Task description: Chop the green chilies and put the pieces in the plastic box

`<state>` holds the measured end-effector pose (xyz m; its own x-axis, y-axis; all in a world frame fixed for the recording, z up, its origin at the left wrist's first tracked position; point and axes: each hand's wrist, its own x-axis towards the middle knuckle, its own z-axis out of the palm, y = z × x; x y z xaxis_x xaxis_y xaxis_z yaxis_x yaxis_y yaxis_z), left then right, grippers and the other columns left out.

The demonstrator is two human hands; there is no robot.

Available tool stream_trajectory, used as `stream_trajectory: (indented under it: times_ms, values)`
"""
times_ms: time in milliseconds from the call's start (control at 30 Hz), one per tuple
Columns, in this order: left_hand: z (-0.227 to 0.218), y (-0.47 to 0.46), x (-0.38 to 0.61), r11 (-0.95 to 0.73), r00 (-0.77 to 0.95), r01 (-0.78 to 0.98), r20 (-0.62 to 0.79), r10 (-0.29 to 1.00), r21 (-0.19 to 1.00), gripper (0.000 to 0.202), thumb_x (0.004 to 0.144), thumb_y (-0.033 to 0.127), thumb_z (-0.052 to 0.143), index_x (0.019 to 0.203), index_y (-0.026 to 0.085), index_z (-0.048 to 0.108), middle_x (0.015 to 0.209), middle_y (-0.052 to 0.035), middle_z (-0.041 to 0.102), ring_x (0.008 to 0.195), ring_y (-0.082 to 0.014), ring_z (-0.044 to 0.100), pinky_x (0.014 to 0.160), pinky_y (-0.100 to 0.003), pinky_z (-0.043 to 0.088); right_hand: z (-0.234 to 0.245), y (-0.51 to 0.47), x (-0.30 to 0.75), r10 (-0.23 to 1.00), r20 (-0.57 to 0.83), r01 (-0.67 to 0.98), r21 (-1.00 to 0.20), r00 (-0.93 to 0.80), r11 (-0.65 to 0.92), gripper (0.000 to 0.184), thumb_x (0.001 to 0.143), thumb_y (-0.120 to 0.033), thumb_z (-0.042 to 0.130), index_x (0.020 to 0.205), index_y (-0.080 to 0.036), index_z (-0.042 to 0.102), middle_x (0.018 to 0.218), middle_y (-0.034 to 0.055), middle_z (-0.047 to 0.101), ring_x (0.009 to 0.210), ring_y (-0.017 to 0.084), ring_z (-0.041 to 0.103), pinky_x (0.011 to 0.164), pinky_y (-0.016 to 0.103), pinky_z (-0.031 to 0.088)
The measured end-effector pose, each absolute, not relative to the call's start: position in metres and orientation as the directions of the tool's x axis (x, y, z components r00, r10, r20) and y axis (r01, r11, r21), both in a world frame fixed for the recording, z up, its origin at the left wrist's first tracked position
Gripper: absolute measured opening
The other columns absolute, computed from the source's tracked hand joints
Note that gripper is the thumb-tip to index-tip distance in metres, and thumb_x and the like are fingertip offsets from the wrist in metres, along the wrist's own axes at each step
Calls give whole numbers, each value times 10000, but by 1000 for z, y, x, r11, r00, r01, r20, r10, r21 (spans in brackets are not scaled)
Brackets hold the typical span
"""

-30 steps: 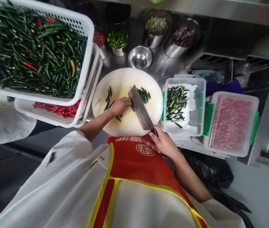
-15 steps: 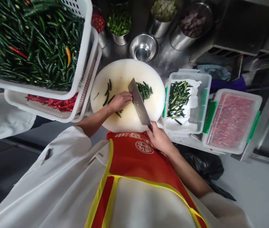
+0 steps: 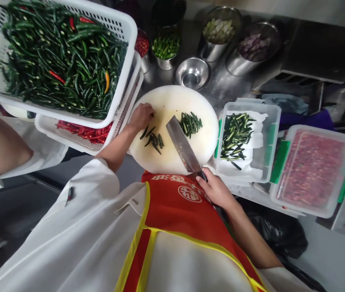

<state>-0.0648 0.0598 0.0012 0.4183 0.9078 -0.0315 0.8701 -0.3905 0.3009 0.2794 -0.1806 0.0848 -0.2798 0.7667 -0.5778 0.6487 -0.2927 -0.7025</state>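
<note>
A round white cutting board lies before me. My right hand grips the handle of a cleaver, whose blade slants across the middle of the board. Right of the blade is a row of cut green chili pieces. My left hand is at the board's left edge, fingers curled; a dark bit of green chili pepper shows at the fingertips, the rest hidden. Several whole green chili peppers lie just below that hand.
A white basket heaped with green chilies stands left, above a basket of red chilies. To the right are a clear box of cut chilies and a lidded box. Behind stands a steel bowl. Another person's arm shows at far left.
My left hand has moved from beside the blade to the board's left edge, over where chilies lay. The cleaver stays in my right hand. The view has shifted; another person's arm has appeared.
</note>
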Motion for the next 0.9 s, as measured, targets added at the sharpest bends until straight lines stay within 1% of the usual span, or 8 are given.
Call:
stream_trajectory:
  times_ms: [67, 133, 233, 333, 467, 600, 800, 900]
  values:
    - [3, 61, -59, -439, 469, 856, -52, 882, 275, 253, 849, 170, 505, 945, 163, 739, 1059, -117, 658, 976, -267, 563, 919, -430, 486, 80, -181, 280, 788, -555, 654, -704, -264, -276, 281, 973, -437, 418, 1130, -244, 549, 961, 72, 737, 889, 270, 704, 746, 343, 501]
    - [4, 52, -43, -478, 510, 830, -43, 859, 287, 272, 866, 174, 473, 953, 172, 731, 1048, -109, 640, 971, -253, 559, 899, -407, 490, 77, -179, 281, 803, -549, 660, -695, -230, -285, 296, 973, -445, 411, 1138, -241, 548, 969, 78, 737, 890, 271, 705, 732, 338, 502]
    - [2, 28, -14, -562, 620, 748, -72, 781, 353, 310, 890, 142, 414, 990, 162, 707, 1075, -114, 624, 991, -236, 570, 880, -366, 496, 78, -174, 282, 796, -574, 670, -669, -192, -321, 329, 974, -456, 403, 1177, -235, 539, 843, 59, 730, 768, 259, 700, 648, 316, 485]
    - [-1, 6, 3, -620, 709, 668, -97, 699, 411, 328, 920, 141, 383, 1044, 160, 687, 1104, -122, 638, 998, -232, 585, 867, -356, 499, 83, -171, 283, 784, -591, 680, -656, -191, -329, 348, 972, -450, 403, 1206, -226, 530, 742, 36, 705, 677, 250, 681, 619, 308, 467]
    - [-5, -7, 4, -639, 733, 609, -27, 680, 470, 303, 968, 203, 399, 1027, 164, 693, 1093, -129, 665, 999, -237, 601, 865, -368, 507, 88, -168, 281, 771, -603, 686, -649, -202, -328, 335, 975, -454, 401, 1176, -220, 531, 688, 21, 679, 639, 247, 667, 628, 310, 461]
    - [-9, -9, 0, -657, 752, 541, 49, 657, 525, 306, 997, 238, 410, 978, 168, 708, 1053, -123, 679, 988, -226, 617, 866, -359, 515, 97, -165, 282, 770, -592, 702, -652, -238, -285, 311, 974, -441, 413, 1166, -234, 542, 712, 23, 688, 656, 248, 668, 649, 314, 460]
    - [-14, -10, -1, -644, 748, 516, 70, 660, 565, 303, 1003, 250, 424, 976, 178, 716, 1069, -122, 682, 1003, -223, 620, 885, -361, 517, 119, -158, 295, 716, -643, 715, -634, -273, -296, 303, 966, -429, 434, 1181, -258, 563, 683, 14, 685, 640, 243, 659, 585, 295, 444]
    - [-16, -9, 0, -639, 739, 511, 87, 668, 575, 307, 1008, 253, 421, 966, 180, 716, 1074, -122, 684, 1010, -222, 620, 886, -358, 515, 109, -151, 282, 732, -628, 727, -628, -263, -278, 297, 962, -412, 438, 1179, -249, 557, 732, 34, 702, 677, 249, 668, 599, 296, 446]
